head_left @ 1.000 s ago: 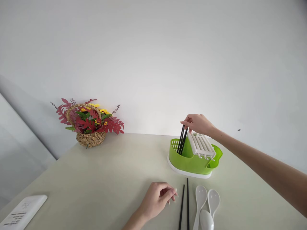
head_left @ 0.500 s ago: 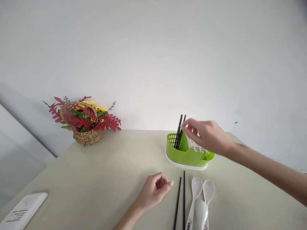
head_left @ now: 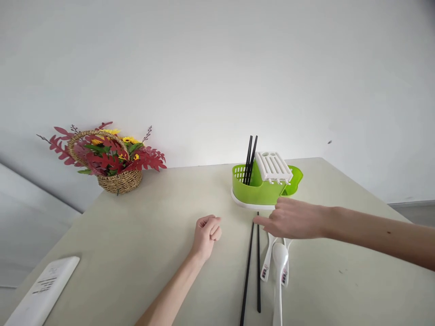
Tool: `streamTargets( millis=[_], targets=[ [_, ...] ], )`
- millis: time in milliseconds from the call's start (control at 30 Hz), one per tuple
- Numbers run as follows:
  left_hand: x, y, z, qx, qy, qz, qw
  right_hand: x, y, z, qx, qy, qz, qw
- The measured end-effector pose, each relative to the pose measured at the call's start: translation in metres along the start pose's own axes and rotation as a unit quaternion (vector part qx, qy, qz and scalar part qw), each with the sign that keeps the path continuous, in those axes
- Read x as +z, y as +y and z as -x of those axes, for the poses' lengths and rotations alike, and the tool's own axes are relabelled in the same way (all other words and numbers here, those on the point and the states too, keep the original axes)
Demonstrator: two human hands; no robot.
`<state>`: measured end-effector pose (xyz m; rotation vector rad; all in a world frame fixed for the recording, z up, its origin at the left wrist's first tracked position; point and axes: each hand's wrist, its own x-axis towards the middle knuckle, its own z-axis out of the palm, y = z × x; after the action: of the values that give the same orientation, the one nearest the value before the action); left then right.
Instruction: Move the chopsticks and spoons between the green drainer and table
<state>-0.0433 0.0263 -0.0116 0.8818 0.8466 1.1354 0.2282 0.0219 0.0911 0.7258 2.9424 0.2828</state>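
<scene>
Two black chopsticks (head_left: 258,271) lie lengthwise on the table, almost parallel. My right hand (head_left: 292,219) hovers over their far ends, its index finger stretched toward the left chopstick's tip and its other fingers bent. Whether that finger touches cannot be made out. Beneath this hand, the bowls of two white spoons (head_left: 268,260) are hidden; a third white spoon (head_left: 280,258) lies bowl-down nearer me. My left hand (head_left: 207,233) is curled into a loose fist left of the chopsticks, with nothing visible in it. Behind stands a green cutlery holder (head_left: 251,194) with two black chopsticks (head_left: 250,158) upright in its left compartment.
A slotted white rack (head_left: 273,166) with small hooks tops the holder's middle. At the back left is a wicker basket (head_left: 120,182) of red leaves and yellow flowers. A white flat object with dark markings (head_left: 45,290) lies at the front left. A wall rises behind the table.
My right hand has come down from the holder's upright chopsticks to those on the table. My left hand has closed more tightly. The view has shifted, showing more of the table's front.
</scene>
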Motion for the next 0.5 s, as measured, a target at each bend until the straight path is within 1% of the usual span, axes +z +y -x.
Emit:
streamTargets(
  millis=[133,267,400,500],
  targets=[
    [-0.001,0.007,0.001,-0.042,0.026,0.112,0.992,0.001,0.010,-0.003,0.022,-0.043,0.016,0.999],
    [-0.003,0.009,0.002,-0.073,0.055,0.192,0.977,0.001,0.011,-0.007,0.028,-0.066,0.010,0.997],
    [-0.006,0.009,0.002,-0.086,0.050,0.251,0.963,0.004,0.007,-0.015,0.018,-0.090,0.017,0.996],
    [-0.007,0.010,0.001,-0.089,0.044,0.276,0.956,0.005,0.003,-0.023,0.003,-0.110,0.041,0.993]
  ],
)
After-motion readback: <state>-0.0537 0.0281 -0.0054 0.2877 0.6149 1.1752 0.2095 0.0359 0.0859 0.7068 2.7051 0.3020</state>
